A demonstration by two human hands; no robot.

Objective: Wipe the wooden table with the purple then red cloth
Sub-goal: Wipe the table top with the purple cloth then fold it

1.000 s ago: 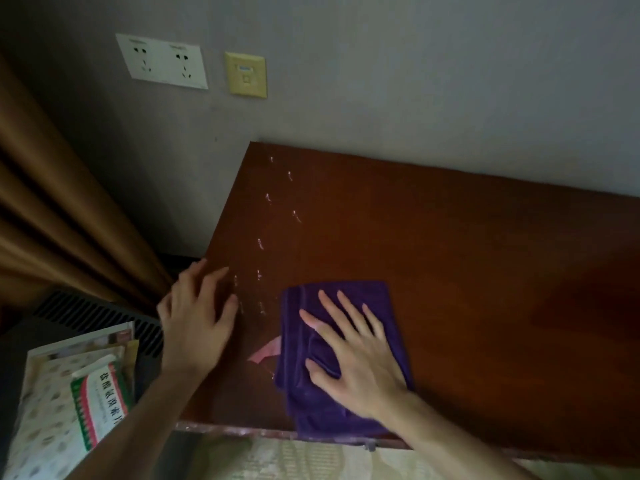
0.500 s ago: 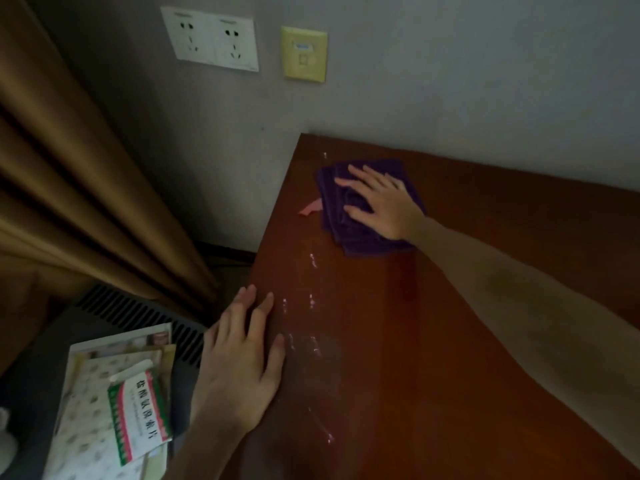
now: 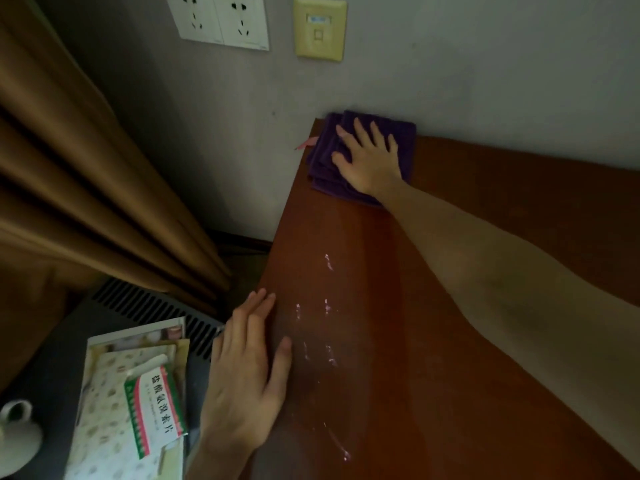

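- Premises: a furnished domestic or lodging room, most likely a bedroom or hotel-type room; exact type cannot be confirmed.
- Beyond the right hand (image 3: 369, 161): a plain grey painted wall (image 3: 485, 64) carrying a white double power socket (image 3: 221, 19) and a yellowed data socket plate (image 3: 320, 27).
- Under both hands: a polished reddish wooden table (image 3: 433, 341), set flush against that wall.
- Left of the left hand (image 3: 242, 375): heavy tan pleated curtains (image 3: 86, 185) hanging to floor level, with a slatted vent grille (image 3: 156, 313) at their foot.
- Below and left of the left hand: printed booklets (image 3: 117, 410) and a medicine box (image 3: 156, 410) with Chinese lettering, and a white ceramic cup (image 3: 15, 431) beside them.
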